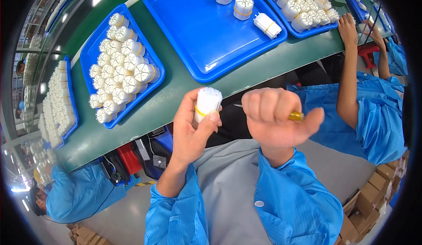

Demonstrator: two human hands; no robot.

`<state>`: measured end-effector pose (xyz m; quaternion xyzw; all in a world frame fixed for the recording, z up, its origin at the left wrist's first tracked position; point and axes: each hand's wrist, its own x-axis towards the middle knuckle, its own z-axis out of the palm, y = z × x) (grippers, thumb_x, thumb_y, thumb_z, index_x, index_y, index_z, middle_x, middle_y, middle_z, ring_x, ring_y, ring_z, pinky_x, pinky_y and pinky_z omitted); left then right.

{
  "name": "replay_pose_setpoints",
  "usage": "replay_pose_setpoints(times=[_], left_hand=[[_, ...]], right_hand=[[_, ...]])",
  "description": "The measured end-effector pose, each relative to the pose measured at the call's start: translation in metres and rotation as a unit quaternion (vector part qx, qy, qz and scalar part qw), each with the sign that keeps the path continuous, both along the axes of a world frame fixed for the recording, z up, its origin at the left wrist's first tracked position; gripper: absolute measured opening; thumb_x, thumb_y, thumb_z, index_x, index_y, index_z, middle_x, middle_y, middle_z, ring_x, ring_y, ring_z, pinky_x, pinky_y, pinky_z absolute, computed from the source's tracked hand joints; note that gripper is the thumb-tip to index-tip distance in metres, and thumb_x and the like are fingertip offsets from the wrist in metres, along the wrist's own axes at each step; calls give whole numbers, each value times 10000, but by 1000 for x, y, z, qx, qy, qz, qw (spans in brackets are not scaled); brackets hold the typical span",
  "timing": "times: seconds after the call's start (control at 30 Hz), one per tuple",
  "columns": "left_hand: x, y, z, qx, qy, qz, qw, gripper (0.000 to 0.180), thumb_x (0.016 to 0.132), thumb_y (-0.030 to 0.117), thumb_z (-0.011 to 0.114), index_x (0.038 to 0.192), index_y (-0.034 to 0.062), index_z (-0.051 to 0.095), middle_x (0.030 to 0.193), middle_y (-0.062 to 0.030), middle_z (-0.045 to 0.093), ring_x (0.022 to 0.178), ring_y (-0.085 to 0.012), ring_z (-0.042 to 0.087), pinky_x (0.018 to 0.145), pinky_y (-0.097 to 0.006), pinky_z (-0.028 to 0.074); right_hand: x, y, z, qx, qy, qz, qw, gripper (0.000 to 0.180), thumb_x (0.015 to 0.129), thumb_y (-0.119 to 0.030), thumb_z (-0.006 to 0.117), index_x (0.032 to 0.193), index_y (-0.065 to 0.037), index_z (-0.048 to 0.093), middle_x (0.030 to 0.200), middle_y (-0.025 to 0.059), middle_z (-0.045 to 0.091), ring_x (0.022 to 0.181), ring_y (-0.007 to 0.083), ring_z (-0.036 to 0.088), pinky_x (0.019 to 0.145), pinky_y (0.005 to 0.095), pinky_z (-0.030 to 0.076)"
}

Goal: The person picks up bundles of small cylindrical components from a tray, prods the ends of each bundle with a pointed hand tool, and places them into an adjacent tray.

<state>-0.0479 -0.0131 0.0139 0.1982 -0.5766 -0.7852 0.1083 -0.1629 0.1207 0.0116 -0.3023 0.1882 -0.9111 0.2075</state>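
Observation:
My left hand (188,131) is closed round a bundle of white plastic pieces (209,99), with a yellow rubber band about its middle. The bundle stands roughly upright in my fingers, end face up, over the near edge of the bench. To its right, my right hand (273,115) makes a fist round a slim yellow-handled tool (296,116). The handle's end shows beside my thumb, and a thin metal tip sticks out on the other side, toward the bundle but apart from it. Most of the tool is hidden in my fingers, so its exact kind is unclear.
A large blue tray (193,47) on the green bench (176,80) holds three banded bundles (243,7). Blue trays piled with bundles stand left (156,67) and right (307,33) of it. Co-workers in blue sit at both sides, one forearm (349,69) reaching the right tray.

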Motion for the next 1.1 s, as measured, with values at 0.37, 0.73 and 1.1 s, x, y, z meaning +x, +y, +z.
replay_pose_setpoints(times=[0.37,0.73,1.1], left_hand=[[1,9,14,-199,-1,-68,978,476,804,6,637,1266,-1,520,986,-88,636,866,-146,607,756,-274,483],[2,9,4,-268,12,-50,962,482,782,16,701,1233,-1,532,1006,-134,643,866,-230,649,756,-325,507],[1,4,-8,-304,-12,-62,950,435,807,23,679,1217,-5,537,1002,-156,642,857,-263,657,741,-354,512]], right_hand=[[5,-10,16,-60,18,9,998,718,913,-757,325,608,-107,328,569,9,343,513,158,266,493,324,228],[7,-12,13,-6,43,1,999,704,940,-726,284,607,-106,313,558,19,339,509,164,252,503,331,230],[-5,-23,3,23,-146,117,982,636,982,-636,172,610,-139,306,517,-32,316,488,116,204,495,286,236]])
